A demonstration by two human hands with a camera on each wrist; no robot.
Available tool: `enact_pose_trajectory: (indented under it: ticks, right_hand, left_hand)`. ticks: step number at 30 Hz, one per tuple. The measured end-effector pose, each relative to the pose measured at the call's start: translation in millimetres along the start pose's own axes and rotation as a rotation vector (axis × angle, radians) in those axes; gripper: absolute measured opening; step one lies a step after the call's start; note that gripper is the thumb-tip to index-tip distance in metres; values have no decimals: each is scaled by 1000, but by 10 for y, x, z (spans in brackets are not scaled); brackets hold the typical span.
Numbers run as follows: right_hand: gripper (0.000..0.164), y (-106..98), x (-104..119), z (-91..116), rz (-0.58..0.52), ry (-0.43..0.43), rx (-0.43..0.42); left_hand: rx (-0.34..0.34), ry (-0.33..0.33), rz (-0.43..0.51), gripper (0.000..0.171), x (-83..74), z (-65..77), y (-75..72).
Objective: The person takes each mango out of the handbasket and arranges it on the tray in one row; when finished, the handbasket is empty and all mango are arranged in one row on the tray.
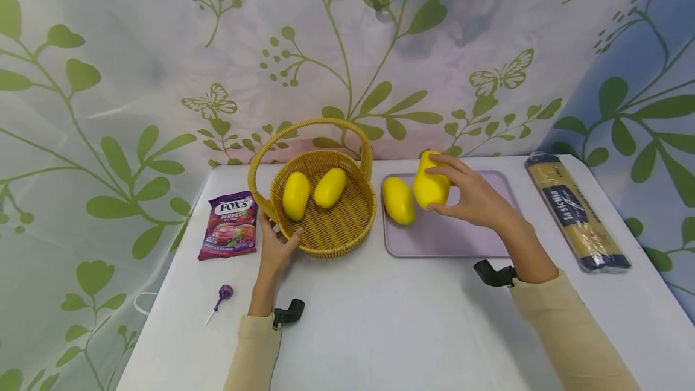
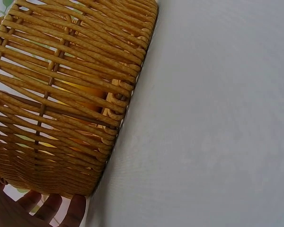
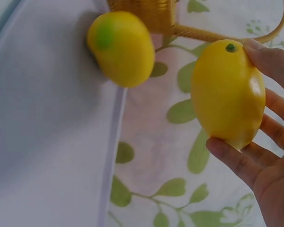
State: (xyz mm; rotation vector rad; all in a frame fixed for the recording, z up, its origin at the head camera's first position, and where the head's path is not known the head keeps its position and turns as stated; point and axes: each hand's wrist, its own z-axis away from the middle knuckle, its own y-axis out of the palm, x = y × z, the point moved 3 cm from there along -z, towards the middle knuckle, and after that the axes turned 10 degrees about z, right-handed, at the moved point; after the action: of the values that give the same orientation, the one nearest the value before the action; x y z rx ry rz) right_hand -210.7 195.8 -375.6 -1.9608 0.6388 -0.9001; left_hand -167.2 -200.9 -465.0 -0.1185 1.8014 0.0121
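Observation:
My right hand (image 1: 478,198) holds a yellow mango (image 3: 229,94) over the tray's left part, its thumb and fingertips around the fruit. The mango is clear of the tray in the right wrist view. Another mango (image 1: 399,200) lies at the left edge of the lilac tray (image 1: 450,246), beside the basket. The wicker basket (image 1: 342,243), with its tall arched handle, stands left of the tray. Inside it lie one mango (image 1: 296,196) and a second mango (image 1: 330,188). With fingers and thumb spread at its front left side, my left hand (image 1: 276,252) grips the basket low on its wall.
A purple bag of Fox's Berries candy (image 1: 230,226) lies left of the basket. Nearer the front is a wrapped lollipop (image 1: 221,300). A long pack of pasta (image 1: 577,213) lies right of the tray. A leaf-patterned curtain (image 1: 347,35) hangs behind the white table (image 1: 391,318).

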Motion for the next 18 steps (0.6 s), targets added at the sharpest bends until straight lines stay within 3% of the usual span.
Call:
enact_pose_trajectory:
  ticks: [8, 18]
  right_hand:
    - [63, 175, -305, 84, -16, 48, 56]
    - [64, 313, -495, 107, -81, 101, 132]
  left_hand:
    - [2, -7, 3, 96, 5, 1, 2]
    - [-6, -14, -5, 95, 60, -14, -15]
